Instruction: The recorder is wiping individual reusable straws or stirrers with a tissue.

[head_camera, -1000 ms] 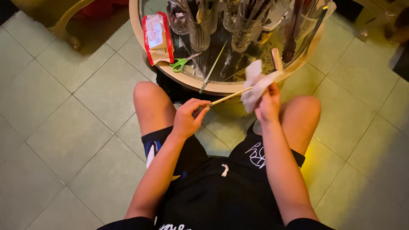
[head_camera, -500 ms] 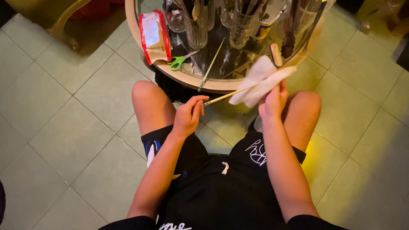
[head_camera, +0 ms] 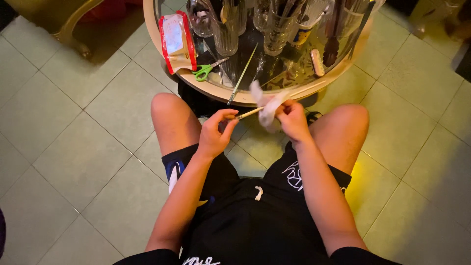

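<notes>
Brush [head_camera: 248, 114]: we grip its handle end in our left hand [head_camera: 213, 135], while our right hand [head_camera: 292, 120] pinches a white tissue [head_camera: 265, 103] closed round its far end, above our knees and just near the round table [head_camera: 216, 91]. Wiping looks under way, not finished. Table rim sits close ahead; open floor [head_camera: 73, 137] lies left and right.

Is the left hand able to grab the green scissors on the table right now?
Probably not straight away. The left hand is pinching a thin brush, so it is busy. The green scissors lie uncovered near the table's rim, with nothing between.
</notes>
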